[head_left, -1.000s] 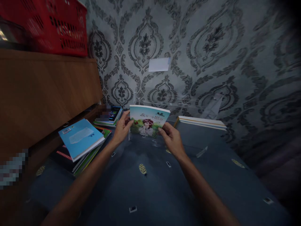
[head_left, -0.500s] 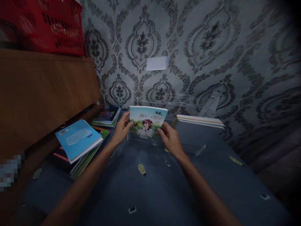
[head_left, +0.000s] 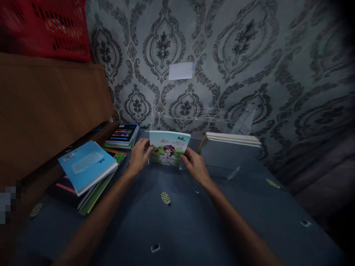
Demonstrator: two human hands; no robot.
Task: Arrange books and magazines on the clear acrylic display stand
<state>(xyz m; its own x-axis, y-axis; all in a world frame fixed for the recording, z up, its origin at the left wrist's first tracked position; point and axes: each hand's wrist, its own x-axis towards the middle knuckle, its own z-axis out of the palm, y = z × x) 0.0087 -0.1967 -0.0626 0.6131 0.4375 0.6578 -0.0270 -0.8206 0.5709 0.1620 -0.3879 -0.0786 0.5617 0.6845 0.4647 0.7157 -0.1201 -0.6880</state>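
A thin book (head_left: 169, 149) with a drawn figure on its blue-green cover stands nearly upright in the left part of a clear plastic rack (head_left: 233, 173). My left hand (head_left: 139, 155) grips its left edge, the fingertips partly hidden behind it. On the opposite edge, my right hand (head_left: 195, 165) is closed with the thumb on the front cover. To the right, several books (head_left: 233, 138) stand in the same rack, their top edges showing and a plain dark face turned toward me.
At left lies a stack of books topped by a light-blue one (head_left: 87, 164). Behind it is a smaller book stack (head_left: 122, 135) beside a wooden cabinet (head_left: 52, 103). A red basket (head_left: 66, 33) sits on the cabinet. A dark patterned cloth (head_left: 183, 225) covers the table.
Both hands have lowered the thin book a little, so its bottom sits deeper in the clear rack. The view has shifted slightly.
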